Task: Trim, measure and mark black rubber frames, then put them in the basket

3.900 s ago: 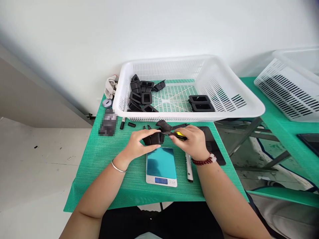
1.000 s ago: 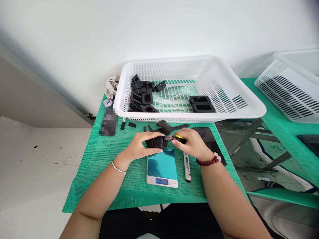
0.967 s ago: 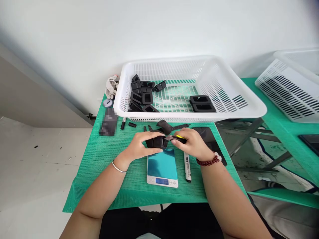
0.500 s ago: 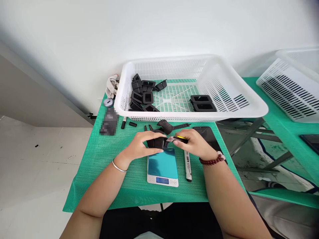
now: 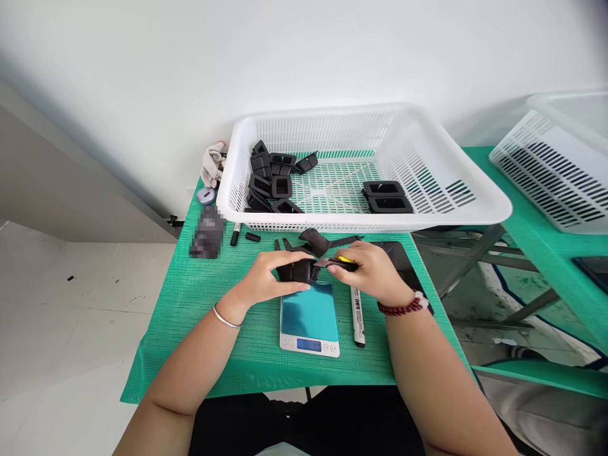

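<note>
My left hand (image 5: 266, 275) grips a black moulded plastic part (image 5: 303, 271) between thumb and fingers, just above the far edge of a small digital scale (image 5: 310, 316). In my right hand (image 5: 373, 272) is a utility knife (image 5: 342, 262) with a yellow and black handle. Its blade points left and meets the right side of the black part; whether it cuts in cannot be made out. Strips of black scrap (image 5: 316, 241) lie just beyond both hands. A white marker (image 5: 358, 316) lies on the green cloth right of the scale, below my right hand.
A large white basket (image 5: 361, 220) stands behind, with several black frame parts (image 5: 282, 187) at left and two more (image 5: 387, 196) at right. A pen cap (image 5: 253, 237), a marker (image 5: 235, 234), gloves (image 5: 212, 166) and a dark phone-like slab (image 5: 403, 263) lie around it.
The knife blade and my right hand have shifted slightly left and down against the black part. My left hand keeps its grip, nearly still.
</note>
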The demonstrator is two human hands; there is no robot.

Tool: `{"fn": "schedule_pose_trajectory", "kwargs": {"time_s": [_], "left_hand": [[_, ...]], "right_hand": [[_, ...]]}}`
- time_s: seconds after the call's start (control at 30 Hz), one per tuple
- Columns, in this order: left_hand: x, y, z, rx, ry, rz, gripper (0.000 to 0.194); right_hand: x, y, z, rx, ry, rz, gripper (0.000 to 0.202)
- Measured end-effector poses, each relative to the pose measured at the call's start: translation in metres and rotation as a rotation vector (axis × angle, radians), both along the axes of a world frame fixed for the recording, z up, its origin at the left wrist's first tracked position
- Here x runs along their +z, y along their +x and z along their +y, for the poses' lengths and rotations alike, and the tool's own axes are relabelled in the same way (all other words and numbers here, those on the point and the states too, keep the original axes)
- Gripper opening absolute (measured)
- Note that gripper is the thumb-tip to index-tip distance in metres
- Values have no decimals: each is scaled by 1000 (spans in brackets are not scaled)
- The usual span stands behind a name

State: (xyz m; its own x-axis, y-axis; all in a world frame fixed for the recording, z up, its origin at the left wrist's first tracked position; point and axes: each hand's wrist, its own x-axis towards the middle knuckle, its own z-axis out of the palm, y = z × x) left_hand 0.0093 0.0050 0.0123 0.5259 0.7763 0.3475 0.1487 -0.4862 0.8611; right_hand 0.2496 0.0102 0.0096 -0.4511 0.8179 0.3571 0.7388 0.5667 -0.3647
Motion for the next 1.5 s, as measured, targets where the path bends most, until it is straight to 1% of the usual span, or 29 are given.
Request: {"fn": "schedule_pose_trajectory", "kwargs": {"time_s": [0.17,0.27,0.33,0.37,0.43,0.5,0.57,0.63,0.73,0.77,0.9,1.03,1.13,1.17,1.27,1.3,1.4,1.43,1.5], "left_hand": [[-5,0,1,71,-47,0,48],[-10,0,2,138,-132,-53,49],[-13,0,3,174,-206,-113,49],[-14,-1,4,184,-241,-145,48],[-16,-1,5,184,-292,-209,48],[-16,-1,6,151,-328,-256,47],[-16,0,6,121,-351,-284,47],[-16,1,6,101,-362,-290,47],[-15,2,5,80,-366,-285,48],[-14,2,4,71,-371,-284,47],[-13,1,3,55,-389,-284,46],[-12,1,4,75,-376,-296,46],[-12,1,5,78,-376,-285,47],[-12,1,5,75,-378,-281,47],[-12,0,5,74,-371,-271,47],[-12,0,4,74,-361,-266,47],[-12,1,4,73,-335,-251,45],[-12,1,4,73,-330,-249,45],[-12,1,4,81,-323,-251,45]], "right_hand": [[-3,-5,-1,-73,158,15,41],[-4,-7,-3,-171,228,67,37],[-4,-8,-4,-219,239,109,38],[-4,-9,-5,-214,234,123,38],[-3,-12,-7,-156,214,141,38],[-3,-16,-9,-84,207,151,36],[-4,-19,-9,-54,215,146,35],[-5,-20,-9,-98,223,128,33],[-6,-19,-9,-207,232,120,32],[-7,-18,-9,-209,238,127,33],[-7,-17,-8,-111,242,132,35],[-7,-20,-9,-165,271,108,34],[-8,-22,-11,-100,256,115,34],[-8,-22,-11,-100,254,114,34],[-8,-21,-11,-180,270,107,33],[-8,-20,-11,-183,272,109,33],[-8,-19,-11,-107,261,107,33],[-8,-19,-11,-106,262,98,33],[-8,-20,-11,-165,281,74,32]]}}
